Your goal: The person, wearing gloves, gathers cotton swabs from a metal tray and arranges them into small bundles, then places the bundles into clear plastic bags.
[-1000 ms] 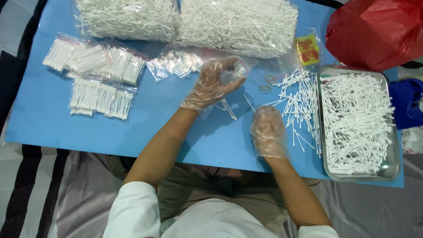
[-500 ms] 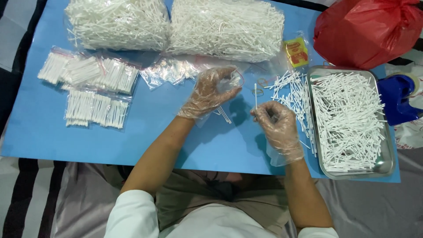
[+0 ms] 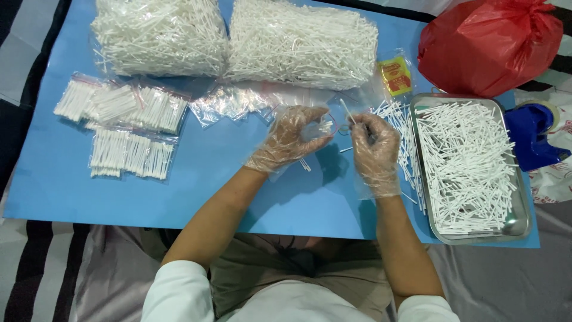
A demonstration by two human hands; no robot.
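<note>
Flat blue sheet surface carries: two large clear bags of white sticks along the far edge; small filled clear packets at left; empty clear sleeves; a loose pile of white sticks; a rectangular steel tray of sticks at right; a small yellow-red packet.

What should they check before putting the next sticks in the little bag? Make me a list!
1. Left hand holds the small clear bag: ok.
2. Bag mouth open wide enough: cannot tell.
3. Right hand has sticks pinched: ok.
4. Sticks aimed at the bag mouth: cannot tell.
5. More loose sticks in the metal tray beside the right hand: ok.
6. Both hands gloved: ok.
</note>
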